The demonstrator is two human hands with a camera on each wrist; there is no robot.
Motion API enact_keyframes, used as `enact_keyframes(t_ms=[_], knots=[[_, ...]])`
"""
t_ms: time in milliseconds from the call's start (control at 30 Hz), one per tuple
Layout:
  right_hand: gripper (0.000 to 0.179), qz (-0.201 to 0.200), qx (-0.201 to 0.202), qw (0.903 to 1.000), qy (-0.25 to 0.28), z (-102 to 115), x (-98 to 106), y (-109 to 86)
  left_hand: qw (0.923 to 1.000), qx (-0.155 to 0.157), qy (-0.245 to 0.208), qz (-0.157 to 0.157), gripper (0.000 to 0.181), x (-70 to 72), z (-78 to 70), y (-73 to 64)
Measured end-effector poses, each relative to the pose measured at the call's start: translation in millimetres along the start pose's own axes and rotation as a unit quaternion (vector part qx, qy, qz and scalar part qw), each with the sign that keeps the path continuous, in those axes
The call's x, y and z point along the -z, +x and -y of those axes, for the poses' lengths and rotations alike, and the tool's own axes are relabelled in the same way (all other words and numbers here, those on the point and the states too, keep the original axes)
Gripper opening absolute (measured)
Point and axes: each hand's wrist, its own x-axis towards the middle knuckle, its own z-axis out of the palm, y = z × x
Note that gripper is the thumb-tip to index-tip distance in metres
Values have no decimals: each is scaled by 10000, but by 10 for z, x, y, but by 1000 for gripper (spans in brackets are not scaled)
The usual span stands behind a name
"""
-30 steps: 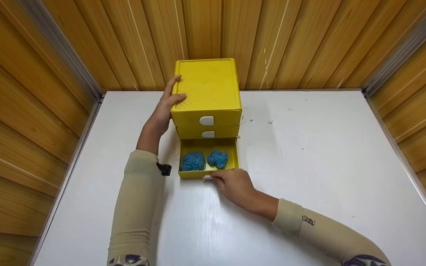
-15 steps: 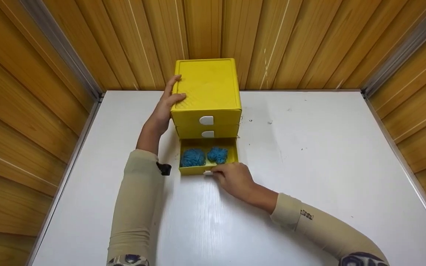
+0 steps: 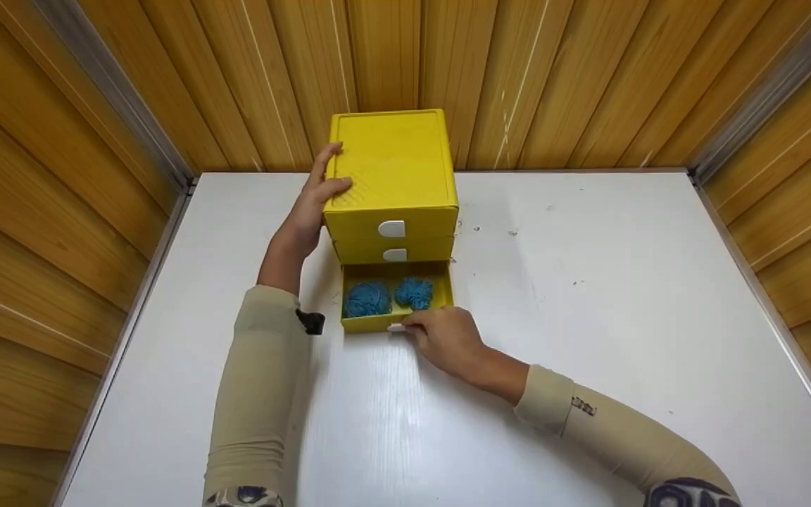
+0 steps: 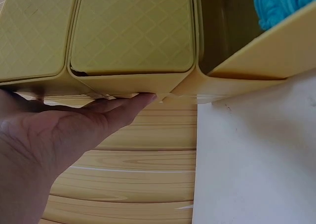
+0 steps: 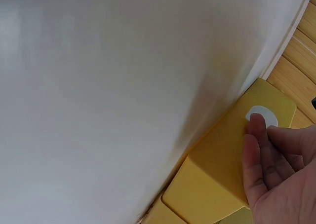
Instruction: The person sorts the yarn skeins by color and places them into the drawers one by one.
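Note:
A small yellow drawer cabinet [image 3: 391,158] stands against the back wall, its bottom drawer [image 3: 365,325] pulled well out. Inside that drawer lie two balls of blue yarn, a larger yarn ball [image 3: 367,300] on the left and a smaller yarn ball [image 3: 414,293] on the right. My left hand [image 3: 309,204] rests along the cabinet's left side, fingers extended, two digits reaching over the top edge. At the drawer's front, my right hand [image 3: 448,339] pinches the white drawer handle [image 3: 395,327]; in the right wrist view, fingertips and thumb meet at the handle [image 5: 266,116].
Two upper drawers, shut, carry white handles, the top handle [image 3: 391,228] and the middle handle [image 3: 395,255]. Wood-patterned walls [image 3: 560,84] border the white table [image 3: 588,317] at the back and both sides.
The bottom drawer has slid slightly inward toward the cabinet, my right hand moving along with its handle, mostly in the first half second. My left hand keeps its place on the cabinet's side.

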Motion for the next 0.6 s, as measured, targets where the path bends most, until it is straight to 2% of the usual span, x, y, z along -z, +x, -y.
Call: enact_keyframes(t_ms=[300,600], knots=[[9,-62,-168,9998,-7,-46,23,76,10000,20,-3,32,72,-10,-6,8],[10,193,-326,9991,207,-54,44,209,10000,37,-55,-6,72,10,-11,-8]])
